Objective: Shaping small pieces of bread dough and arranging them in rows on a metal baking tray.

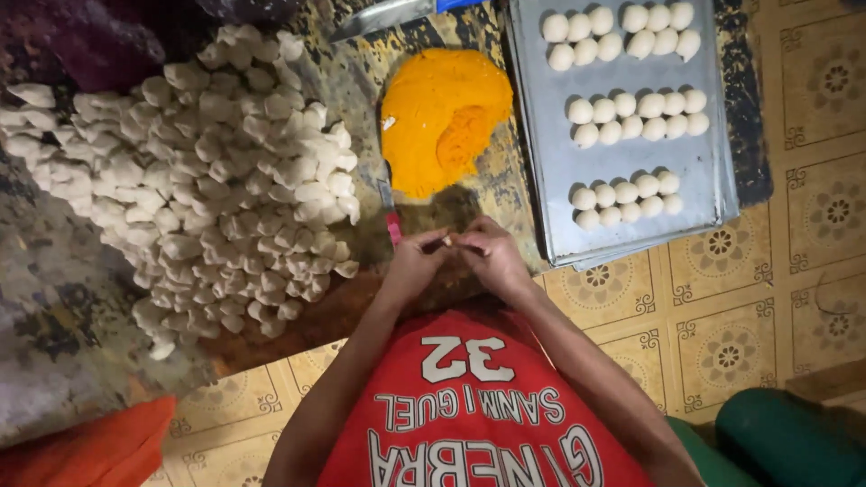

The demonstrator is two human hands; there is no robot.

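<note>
My left hand (413, 263) and my right hand (494, 257) meet fingertip to fingertip just above my red shirt. Together they pinch a small dough piece (442, 242), mostly hidden by the fingers. Right beyond the hands lies a mound of orange filling (442, 113) on the dark board. A big heap of white dough pieces (216, 180) spreads to the left of my left hand. To the right of my right hand sits a metal tray (559, 180) holding three groups of round white dough balls (636, 115).
A small red-handled blade (391, 216) lies between the filling and my left hand. A larger knife (383, 16) rests at the top edge. An orange cloth (90, 451) is at bottom left, a green object (794, 442) at bottom right, on patterned floor tiles (722, 343).
</note>
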